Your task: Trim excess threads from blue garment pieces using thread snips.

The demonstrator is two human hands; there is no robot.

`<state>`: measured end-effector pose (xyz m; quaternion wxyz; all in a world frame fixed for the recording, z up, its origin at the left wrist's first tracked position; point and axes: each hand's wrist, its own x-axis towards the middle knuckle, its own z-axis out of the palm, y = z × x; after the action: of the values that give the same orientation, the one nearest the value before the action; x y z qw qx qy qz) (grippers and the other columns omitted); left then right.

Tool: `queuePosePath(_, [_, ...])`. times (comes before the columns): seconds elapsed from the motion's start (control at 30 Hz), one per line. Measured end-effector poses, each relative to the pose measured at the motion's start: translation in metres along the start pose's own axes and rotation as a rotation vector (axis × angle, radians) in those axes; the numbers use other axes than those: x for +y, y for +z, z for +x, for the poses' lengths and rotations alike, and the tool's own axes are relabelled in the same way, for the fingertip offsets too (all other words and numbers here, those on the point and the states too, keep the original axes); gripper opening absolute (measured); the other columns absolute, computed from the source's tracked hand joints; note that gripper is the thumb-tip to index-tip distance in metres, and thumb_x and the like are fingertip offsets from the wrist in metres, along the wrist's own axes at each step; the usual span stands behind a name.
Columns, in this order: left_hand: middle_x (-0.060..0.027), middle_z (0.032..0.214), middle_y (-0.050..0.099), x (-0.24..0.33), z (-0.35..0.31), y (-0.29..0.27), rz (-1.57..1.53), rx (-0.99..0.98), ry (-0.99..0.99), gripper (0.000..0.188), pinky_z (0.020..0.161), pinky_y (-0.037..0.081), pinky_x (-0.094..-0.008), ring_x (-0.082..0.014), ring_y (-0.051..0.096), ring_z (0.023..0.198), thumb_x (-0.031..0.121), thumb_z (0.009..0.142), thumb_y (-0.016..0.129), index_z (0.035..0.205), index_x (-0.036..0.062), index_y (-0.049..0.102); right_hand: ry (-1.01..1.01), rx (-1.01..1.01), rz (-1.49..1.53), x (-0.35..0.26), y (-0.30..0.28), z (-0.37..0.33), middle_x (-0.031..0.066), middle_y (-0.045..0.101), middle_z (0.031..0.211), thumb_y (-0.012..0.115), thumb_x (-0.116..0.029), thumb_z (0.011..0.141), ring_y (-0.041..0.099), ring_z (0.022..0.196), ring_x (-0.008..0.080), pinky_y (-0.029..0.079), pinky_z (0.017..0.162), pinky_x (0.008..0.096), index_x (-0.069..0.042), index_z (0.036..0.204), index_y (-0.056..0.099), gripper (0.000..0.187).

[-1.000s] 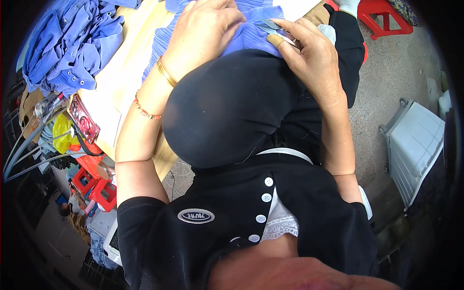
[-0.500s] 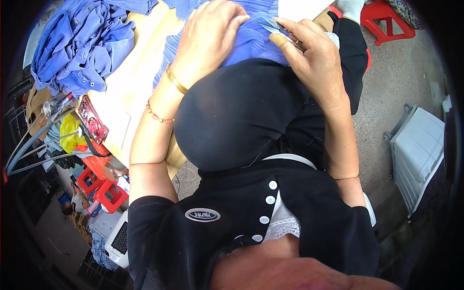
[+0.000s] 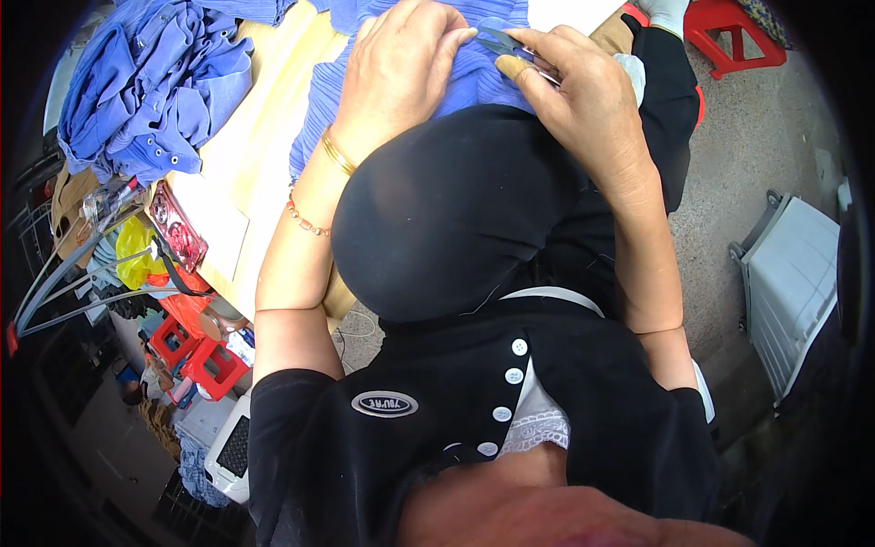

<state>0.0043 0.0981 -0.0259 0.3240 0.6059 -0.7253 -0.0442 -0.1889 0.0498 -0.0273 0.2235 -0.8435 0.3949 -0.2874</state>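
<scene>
A ribbed blue garment (image 3: 324, 105) lies on the table beneath both hands. My right hand (image 3: 597, 105) grips a pair of thread snips (image 3: 497, 40), blades pointing left over the cloth. A tan cover wraps the thumb of that hand. Close to the snips' tips, my left hand (image 3: 396, 73) rests over the garment with its thumb and forefinger pinched together. Whatever sits in that pinch is too small to make out.
A heap of blue garments (image 3: 150, 87) with metal eyelets covers the left of the pale wooden table (image 3: 264, 109). At right stand a red stool (image 3: 729, 41) and a grey wheeled bin (image 3: 791, 292). Red stools (image 3: 217, 366) and bags are at lower left.
The snips have shifted slightly up and left, closer to my left fingertips. My left hand has moved a little to the right.
</scene>
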Motion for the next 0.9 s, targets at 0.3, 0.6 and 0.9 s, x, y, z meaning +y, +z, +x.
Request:
queuePosePath(0.3, [-0.0081, 0.091, 0.066, 0.001, -0.003, 0.001, 0.04, 0.028, 0.041, 0.009, 0.074, 0.053, -0.0326, -0.0274, 0.066, 0.083, 0.012, 0.092, 0.071, 0.095, 0.0065, 0.066, -0.114, 0.051, -0.164, -0.012, 0.0, 0.003, 0.008, 0.065, 0.084, 0.071, -0.021, 0.088, 0.066, 0.071, 0.0251, 0.05, 0.061, 0.034, -0.007, 0.109, 0.073, 0.024])
queuePosePath(0.6, [-0.0013, 0.097, 0.068, -0.016, -0.018, 0.0, -0.565, 0.1, -0.368, 0.013, 0.08, 0.049, -0.0215, -0.0089, 0.062, 0.087, 0.012, 0.096, 0.068, 0.105, 0.002, 0.069, -0.091, 0.049, -0.075, -0.01, -0.004, 0.005, 0.0078, 0.064, 0.082, 0.073, -0.019, 0.088, 0.065, 0.069, 0.0225, 0.05, 0.061, 0.033, -0.006, 0.108, 0.073, 0.024])
queuePosePath(0.9, [-0.0005, 0.102, 0.068, -0.024, -0.017, -0.002, -0.858, 0.147, -0.425, 0.016, 0.088, 0.047, -0.019, -0.007, 0.061, 0.095, 0.011, 0.097, 0.067, 0.109, 0.0012, 0.068, -0.059, -0.023, 0.165, -0.009, 0.001, 0.01, 0.0084, 0.059, 0.078, 0.074, -0.017, 0.088, 0.056, 0.068, 0.0156, 0.044, 0.062, 0.0289, -0.001, 0.112, 0.071, 0.029])
